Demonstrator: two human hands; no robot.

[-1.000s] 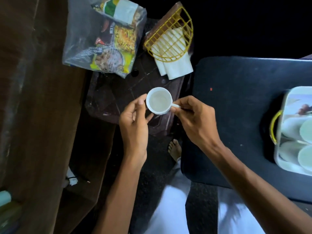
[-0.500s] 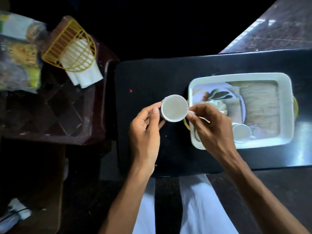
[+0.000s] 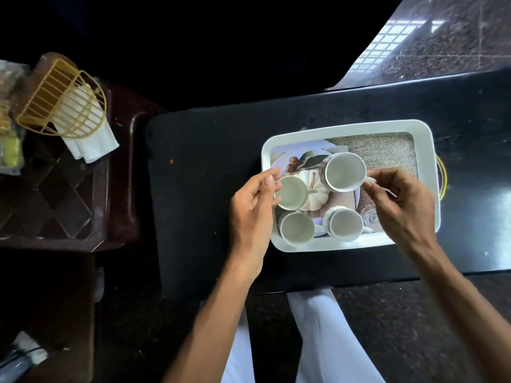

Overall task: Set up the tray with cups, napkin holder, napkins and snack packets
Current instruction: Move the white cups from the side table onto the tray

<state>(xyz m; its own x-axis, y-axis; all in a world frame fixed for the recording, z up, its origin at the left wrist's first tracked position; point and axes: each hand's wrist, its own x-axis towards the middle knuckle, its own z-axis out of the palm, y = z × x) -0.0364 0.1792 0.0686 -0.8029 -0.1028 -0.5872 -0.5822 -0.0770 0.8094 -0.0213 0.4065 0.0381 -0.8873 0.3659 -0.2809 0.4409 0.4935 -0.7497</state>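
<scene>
Over the white tray point(image 3: 345, 129) on the black counter point(image 3: 207, 189), right hand point(image 3: 401, 205) pinches the handle of a white cup point(image 3: 344, 171), mouth up. 3 more cups point(image 3: 297, 228) sit in tray's left half. At tray's left rim, left hand point(image 3: 251, 205) is loosely curled, grasping nothing. Wire napkin holder point(image 3: 60, 98) w/ napkins point(image 3: 91, 145) & snack packets point(image 3: 12, 150) lie well left of tray.

Black table point(image 3: 207, 189), brown stool point(image 3: 55, 205) (plastic), speckled floor point(image 3: 442, 64)
</scene>
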